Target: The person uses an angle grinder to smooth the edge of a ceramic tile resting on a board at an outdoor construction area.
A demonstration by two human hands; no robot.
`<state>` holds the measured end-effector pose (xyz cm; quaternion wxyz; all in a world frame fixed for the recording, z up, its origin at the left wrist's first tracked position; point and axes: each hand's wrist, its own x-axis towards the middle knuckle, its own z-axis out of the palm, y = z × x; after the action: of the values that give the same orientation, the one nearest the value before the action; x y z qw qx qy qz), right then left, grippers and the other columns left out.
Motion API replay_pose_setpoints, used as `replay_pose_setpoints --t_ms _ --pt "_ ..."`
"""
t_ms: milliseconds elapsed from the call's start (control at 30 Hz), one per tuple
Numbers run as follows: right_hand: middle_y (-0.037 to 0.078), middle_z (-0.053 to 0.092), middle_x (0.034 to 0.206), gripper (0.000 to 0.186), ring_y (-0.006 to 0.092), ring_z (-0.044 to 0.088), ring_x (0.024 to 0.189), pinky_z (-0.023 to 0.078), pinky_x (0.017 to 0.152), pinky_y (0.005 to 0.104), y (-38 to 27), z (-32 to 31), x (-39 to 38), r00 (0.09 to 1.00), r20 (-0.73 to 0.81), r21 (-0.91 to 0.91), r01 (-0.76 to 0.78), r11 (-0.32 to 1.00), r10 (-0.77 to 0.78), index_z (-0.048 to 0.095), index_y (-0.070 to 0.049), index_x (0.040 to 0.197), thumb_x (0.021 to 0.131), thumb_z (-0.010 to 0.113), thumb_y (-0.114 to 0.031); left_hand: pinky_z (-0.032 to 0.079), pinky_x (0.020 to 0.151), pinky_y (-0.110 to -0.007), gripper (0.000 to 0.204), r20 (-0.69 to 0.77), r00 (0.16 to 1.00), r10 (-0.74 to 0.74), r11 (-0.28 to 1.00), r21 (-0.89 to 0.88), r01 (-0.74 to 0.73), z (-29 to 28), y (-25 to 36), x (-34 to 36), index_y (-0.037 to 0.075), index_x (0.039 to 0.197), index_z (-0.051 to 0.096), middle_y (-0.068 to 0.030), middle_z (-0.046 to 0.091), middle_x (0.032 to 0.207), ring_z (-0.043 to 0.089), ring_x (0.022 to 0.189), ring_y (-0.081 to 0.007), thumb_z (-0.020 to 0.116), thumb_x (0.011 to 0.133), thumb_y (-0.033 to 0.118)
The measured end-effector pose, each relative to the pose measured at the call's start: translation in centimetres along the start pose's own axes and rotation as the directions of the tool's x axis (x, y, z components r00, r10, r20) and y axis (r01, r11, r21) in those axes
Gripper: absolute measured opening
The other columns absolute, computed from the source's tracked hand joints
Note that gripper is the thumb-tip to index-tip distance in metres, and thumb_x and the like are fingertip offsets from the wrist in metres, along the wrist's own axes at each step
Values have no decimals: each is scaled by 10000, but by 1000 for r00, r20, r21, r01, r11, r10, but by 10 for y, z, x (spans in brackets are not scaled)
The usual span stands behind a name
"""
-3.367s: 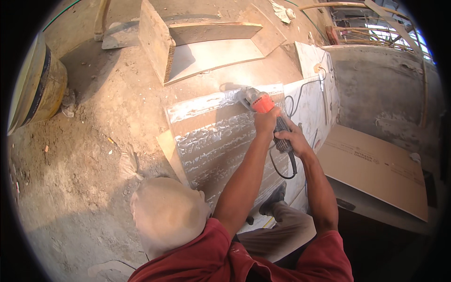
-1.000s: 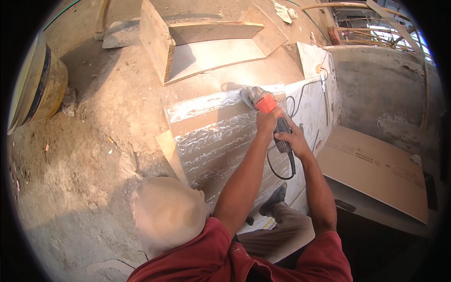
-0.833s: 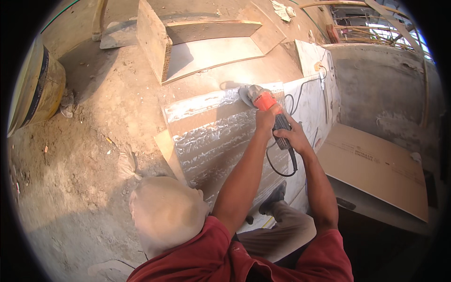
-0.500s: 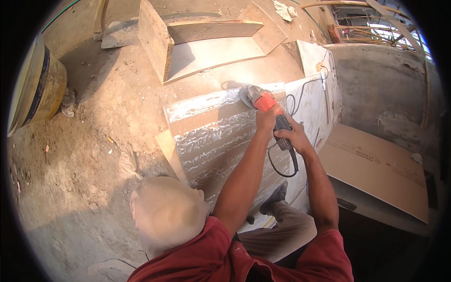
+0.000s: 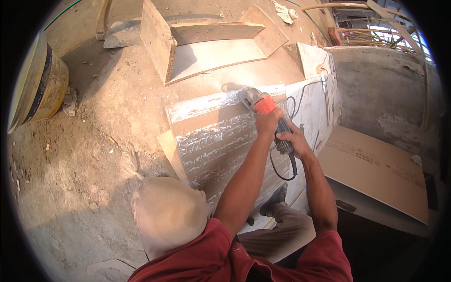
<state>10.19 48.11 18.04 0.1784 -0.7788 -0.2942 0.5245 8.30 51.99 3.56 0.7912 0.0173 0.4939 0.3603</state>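
Note:
My left hand [image 5: 267,123] is closed round the front body of a red and black angle grinder [image 5: 266,104]. Behind it, my right hand [image 5: 292,137] grips the tool's dark rear handle. The grinder's disc [image 5: 246,98] is at the far right part of a brown panel [image 5: 206,118] streaked with ridged, shiny whitish bands; whether it touches the surface cannot be told. A dark power cord [image 5: 282,178] loops from the handle's end. My foot in a dark shoe [image 5: 275,198] is beside the panel's near right edge.
Wooden boards [image 5: 157,40] stand and lie beyond the panel. Further left is a dirty bucket [image 5: 51,87]. Pale slabs [image 5: 319,101] with cord across them adjoin a concrete wall [image 5: 385,89] at right. A large brown board [image 5: 371,167] lies nearer. A rounded beige shape [image 5: 171,214] is at lower left.
The grinder and both hands have shifted very slightly toward me. The cord loop has moved a little, and the whole view has drifted slightly. Both hands keep their grip.

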Motion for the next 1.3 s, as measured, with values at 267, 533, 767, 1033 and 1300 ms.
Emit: replay_pose_setpoints --t_ms 267,533,767,1033,1300 --pt "71 629 1071 864 160 595 924 475 835 275 -2 -5 5 988 -76 -299 106 949 -134 297 -41 1537 767 687 -81 502 611 -329 316 292 955 -40 958 -262 120 -6 24 -20 -45 979 657 -88 656 865 632 698 -167 740 792 196" --pt "55 619 1032 816 134 592 880 487 773 272 -6 -2 -2 1000 -14 -102 27 994 -28 311 -77 1538 798 654 -58 495 597 -331 318 169 982 -80 985 -137 104 -2 13 -12 -77 925 664 -106 663 854 632 694 -167 738 765 188" --pt "53 616 1043 822 145 589 856 503 710 290 -6 6 -2 998 29 16 -49 999 48 282 -85 1549 809 640 -75 495 605 -332 304 -7 1000 -14 1000 13 14 -3 -2 6 -58 911 681 -97 672 851 630 693 -169 749 739 182" --pt "63 607 1043 864 139 591 803 514 677 277 25 5 -25 988 -89 -138 114 984 -127 279 -75 1542 791 704 -102 500 623 -304 271 317 948 -39 978 -181 101 -21 12 -46 1 978 664 -54 655 852 635 723 -135 729 784 179" --pt "127 554 1274 983 201 587 1083 478 939 319 40 4 -49 955 -231 -20 188 982 -188 190 -46 1556 752 755 -89 502 726 -289 307 685 727 37 933 -285 221 -22 6 -66 68 1086 620 -13 614 930 607 819 -108 706 849 243"
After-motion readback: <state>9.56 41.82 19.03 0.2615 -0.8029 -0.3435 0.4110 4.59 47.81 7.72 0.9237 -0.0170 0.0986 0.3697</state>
